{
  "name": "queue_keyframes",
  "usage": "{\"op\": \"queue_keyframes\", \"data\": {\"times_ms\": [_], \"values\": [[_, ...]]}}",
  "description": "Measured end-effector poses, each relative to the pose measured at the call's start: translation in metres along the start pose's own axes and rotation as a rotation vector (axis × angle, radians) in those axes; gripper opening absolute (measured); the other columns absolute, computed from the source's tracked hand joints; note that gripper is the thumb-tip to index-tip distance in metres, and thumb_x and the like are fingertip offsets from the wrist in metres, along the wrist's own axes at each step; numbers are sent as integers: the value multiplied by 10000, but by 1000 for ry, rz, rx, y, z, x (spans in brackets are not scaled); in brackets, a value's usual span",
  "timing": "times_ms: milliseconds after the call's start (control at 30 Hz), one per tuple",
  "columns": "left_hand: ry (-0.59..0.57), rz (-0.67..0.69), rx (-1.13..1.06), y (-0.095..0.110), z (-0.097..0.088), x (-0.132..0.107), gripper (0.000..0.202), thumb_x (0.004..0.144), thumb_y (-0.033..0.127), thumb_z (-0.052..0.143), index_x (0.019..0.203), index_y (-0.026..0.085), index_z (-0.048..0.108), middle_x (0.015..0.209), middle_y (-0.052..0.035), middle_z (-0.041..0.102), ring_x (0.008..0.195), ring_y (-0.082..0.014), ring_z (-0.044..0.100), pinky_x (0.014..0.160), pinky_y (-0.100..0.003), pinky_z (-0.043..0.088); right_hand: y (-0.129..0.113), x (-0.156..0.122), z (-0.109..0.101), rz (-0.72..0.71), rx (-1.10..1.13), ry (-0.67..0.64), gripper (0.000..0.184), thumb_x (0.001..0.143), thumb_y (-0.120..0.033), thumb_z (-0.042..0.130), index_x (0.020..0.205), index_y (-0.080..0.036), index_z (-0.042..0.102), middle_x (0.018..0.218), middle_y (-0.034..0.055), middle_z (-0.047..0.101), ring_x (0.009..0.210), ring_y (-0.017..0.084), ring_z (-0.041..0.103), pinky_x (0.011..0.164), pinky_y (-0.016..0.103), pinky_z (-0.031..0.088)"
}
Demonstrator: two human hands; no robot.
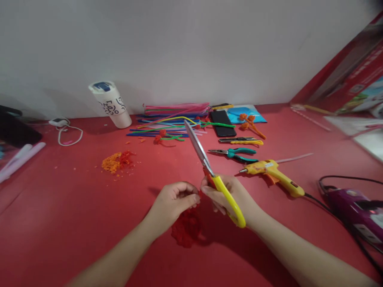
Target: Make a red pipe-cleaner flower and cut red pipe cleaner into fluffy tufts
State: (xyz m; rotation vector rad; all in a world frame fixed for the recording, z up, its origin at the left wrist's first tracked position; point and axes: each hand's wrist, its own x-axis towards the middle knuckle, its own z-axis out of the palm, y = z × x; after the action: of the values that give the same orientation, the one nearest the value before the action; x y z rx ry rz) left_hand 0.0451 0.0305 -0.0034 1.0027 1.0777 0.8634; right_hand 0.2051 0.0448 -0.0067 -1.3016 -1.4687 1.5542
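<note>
My right hand (229, 195) grips a pair of scissors with yellow handles (229, 199). Their metal blades (197, 145) point up and away, toward the wall. My left hand (176, 201) is beside it, thumb and forefinger pinched together; whatever they hold is too small or hidden to make out. The fingertips of both hands almost meet. Below them on the red table lies a heap of red fuzzy bits (187, 229), partly covered by my left hand.
Orange and red clippings (116, 161) lie left. Behind are pipe cleaners (176, 107), a white tumbler (112, 105) and a phone (223, 123). To the right are pliers (233, 153), a utility knife (239, 140), a yellow glue gun (275, 175) and a purple power strip (356, 211) with cords.
</note>
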Motion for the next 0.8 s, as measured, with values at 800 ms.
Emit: {"op": "queue_keyframes", "data": {"times_ms": [800], "values": [[177,211,286,4,-9,3,95,662,249,624,669,156,641,631,-15,615,604,-138,536,595,-233,410,-3,0,8,-44,-68,-24,78,698,-252,462,681,-207,402,418,-118,331,344,57,342,374,185,330]]}}
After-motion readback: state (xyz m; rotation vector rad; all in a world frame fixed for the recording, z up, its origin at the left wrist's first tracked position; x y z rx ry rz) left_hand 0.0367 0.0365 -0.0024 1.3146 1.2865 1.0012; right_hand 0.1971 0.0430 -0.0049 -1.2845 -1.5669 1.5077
